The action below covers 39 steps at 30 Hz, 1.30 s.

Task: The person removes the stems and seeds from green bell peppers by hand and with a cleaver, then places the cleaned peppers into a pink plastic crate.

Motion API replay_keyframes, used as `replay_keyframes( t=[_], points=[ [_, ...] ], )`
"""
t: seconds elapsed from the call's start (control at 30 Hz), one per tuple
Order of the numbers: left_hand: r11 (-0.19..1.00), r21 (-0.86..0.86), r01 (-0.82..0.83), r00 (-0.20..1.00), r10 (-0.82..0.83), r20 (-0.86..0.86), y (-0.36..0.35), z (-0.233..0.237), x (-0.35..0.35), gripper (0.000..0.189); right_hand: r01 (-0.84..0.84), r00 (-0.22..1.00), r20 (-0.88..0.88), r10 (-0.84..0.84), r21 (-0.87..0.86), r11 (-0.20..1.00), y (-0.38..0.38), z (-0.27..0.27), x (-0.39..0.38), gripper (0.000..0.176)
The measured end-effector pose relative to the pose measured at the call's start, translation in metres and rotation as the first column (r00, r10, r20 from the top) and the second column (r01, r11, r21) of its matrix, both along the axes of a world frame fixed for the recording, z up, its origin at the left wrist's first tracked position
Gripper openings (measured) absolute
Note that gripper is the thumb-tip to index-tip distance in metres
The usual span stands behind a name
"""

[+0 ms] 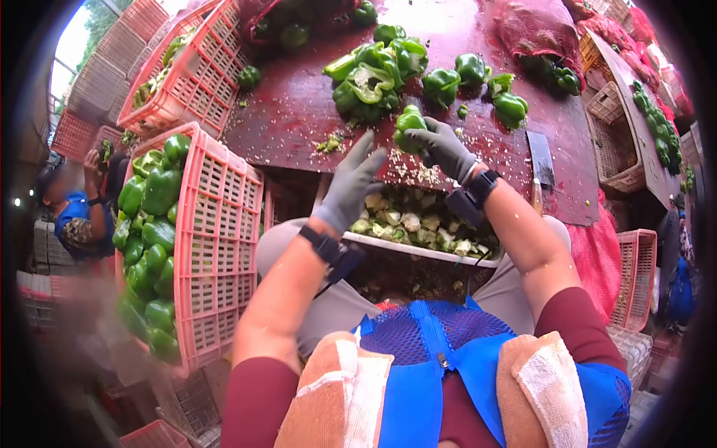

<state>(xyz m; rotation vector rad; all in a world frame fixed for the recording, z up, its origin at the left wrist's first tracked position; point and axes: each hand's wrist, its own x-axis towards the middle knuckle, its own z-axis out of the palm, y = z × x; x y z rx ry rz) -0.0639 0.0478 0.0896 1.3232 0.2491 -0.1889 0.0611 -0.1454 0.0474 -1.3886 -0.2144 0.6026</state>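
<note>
**Green pepper (409,122) gripped in my right hand (446,149)**

My gloved right hand curls its fingers around the pepper. My left hand (351,188) hovers just beside it, fingers spread, holding nothing. A tub (418,251) of cores sits below both hands, and a knife (539,157) lies beyond my right wrist.

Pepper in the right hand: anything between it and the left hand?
Nothing visible. The right hand grips the green pepper over the red table. The left hand is open beside it, with an unobstructed gap between them.

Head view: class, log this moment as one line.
right hand: holds green bell pepper | left hand: open, empty | cores tray: below hands
</note>
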Motion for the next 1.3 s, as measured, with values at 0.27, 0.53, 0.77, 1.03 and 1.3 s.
replay_keyframes(
  t=[0.27, 0.53, 0.77, 1.03, 1.3],
  points=[
    [0.961, -0.269, -0.061, 0.984, 0.103, 0.142, -0.034, -0.009, 0.015, 0.057, -0.168, 0.938, -0.256, 0.232, 0.250, 0.954, -0.018, 0.048, -0.083, 0.031],
    [0.954, -0.288, -0.079, 0.985, 0.119, 0.127, -0.046, -0.003, -0.018, 0.036, -0.059, 0.988, -0.122, 0.093, 0.257, 0.965, -0.003, 0.058, -0.126, 0.032],
    [0.948, -0.311, -0.063, 0.953, 0.150, 0.265, 0.008, 0.062, -0.017, 0.029, 0.073, 0.996, 0.012, -0.084, 0.380, 0.922, 0.041, 0.081, -0.140, 0.014],
    [0.325, 0.544, -0.773, 0.581, 0.019, 0.814, 0.334, 0.152, 0.002, 0.013, 0.088, 0.738, 0.610, 0.290, -0.513, 0.854, -0.005, 0.015, -0.068, 0.025],
    [0.123, 0.980, 0.154, 0.981, 0.095, -0.166, 0.484, 0.112, -0.022, 0.045, 0.449, 0.534, 0.808, 0.250, -0.521, 0.726, 0.017, 0.016, 0.018, 0.053]
  ],
)
